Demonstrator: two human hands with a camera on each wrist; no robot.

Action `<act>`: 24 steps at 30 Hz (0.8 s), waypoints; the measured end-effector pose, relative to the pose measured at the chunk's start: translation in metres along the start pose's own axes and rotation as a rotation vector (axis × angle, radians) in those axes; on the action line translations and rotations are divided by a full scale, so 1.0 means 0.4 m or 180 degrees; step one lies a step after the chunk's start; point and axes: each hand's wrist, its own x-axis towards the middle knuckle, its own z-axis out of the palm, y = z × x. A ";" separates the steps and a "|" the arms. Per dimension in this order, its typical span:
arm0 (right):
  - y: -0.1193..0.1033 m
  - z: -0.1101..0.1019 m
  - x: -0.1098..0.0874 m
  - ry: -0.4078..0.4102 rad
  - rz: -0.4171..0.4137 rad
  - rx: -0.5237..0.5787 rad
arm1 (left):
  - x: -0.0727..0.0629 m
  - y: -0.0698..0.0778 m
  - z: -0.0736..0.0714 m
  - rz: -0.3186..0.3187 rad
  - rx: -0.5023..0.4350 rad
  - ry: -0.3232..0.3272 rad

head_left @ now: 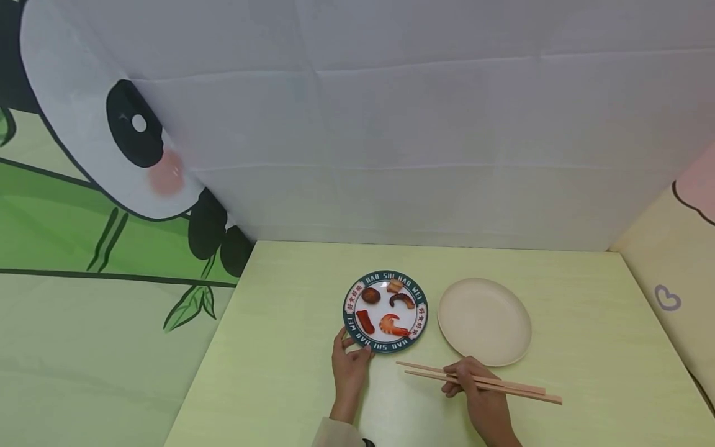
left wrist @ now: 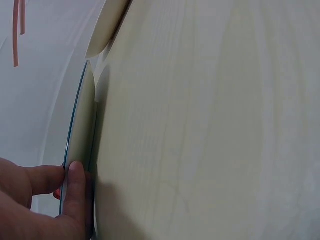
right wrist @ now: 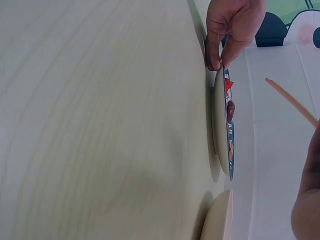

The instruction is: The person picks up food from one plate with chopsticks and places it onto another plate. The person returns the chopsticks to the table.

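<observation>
My left hand [head_left: 350, 369] pinches the near left rim of a round plate [head_left: 416, 292] with a dark teal lettered border. In the left wrist view, fingers [left wrist: 75, 192] lie along the plate's pale underside [left wrist: 84, 120]. On this plate lie a shrimp [head_left: 393, 325], a red piece [head_left: 365, 321], a round brown piece [head_left: 371, 295], a dark curved piece [head_left: 401, 300] and a tan piece [head_left: 394, 285]. My right hand [head_left: 480, 397] holds a pair of wooden chopsticks [head_left: 519, 388], tips pointing left, in front of a plain cream plate [head_left: 484, 321].
Both plates stand on a pale yellow-green table [head_left: 268, 372], the cream one to the right. A white cloth wall [head_left: 391, 143] rises behind the table's back edge. Printed cloth with a cartoon panda [head_left: 134, 124] hangs at the left, and another printed panel [head_left: 659, 248] at the right.
</observation>
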 end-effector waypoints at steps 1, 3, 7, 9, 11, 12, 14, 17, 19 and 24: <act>0.001 -0.001 0.000 -0.0010 -0.0045 0.0042 | 0.000 0.001 0.000 -0.0006 0.0000 -0.0002; 0.004 -0.002 0.001 -0.0004 -0.0078 0.0111 | 0.001 0.003 0.002 -0.0015 0.0009 -0.0006; 0.007 -0.001 0.002 0.0050 -0.0078 0.0198 | 0.003 0.003 0.003 -0.0007 0.0022 -0.0005; 0.009 0.001 0.002 0.0065 -0.0100 0.0206 | 0.003 0.002 0.003 0.0001 0.0004 -0.0006; 0.008 0.002 0.001 0.0062 -0.0136 0.0178 | 0.002 0.000 0.003 0.0006 -0.0028 -0.0008; 0.009 0.002 0.000 0.0042 -0.0175 0.0177 | 0.001 -0.001 0.002 0.0009 -0.0039 -0.0011; 0.008 0.003 0.001 0.0007 -0.0213 0.0152 | 0.000 -0.003 0.001 0.0009 -0.0049 -0.0015; 0.009 0.002 0.000 -0.0074 -0.0227 0.0183 | -0.001 -0.004 0.000 0.0014 -0.0053 -0.0008; 0.009 0.001 -0.001 -0.0143 -0.0190 0.0275 | -0.001 -0.004 0.000 0.0022 -0.0042 -0.0003; 0.007 0.000 -0.006 -0.0202 -0.0151 0.0340 | 0.002 -0.002 0.000 0.0017 -0.0019 0.0014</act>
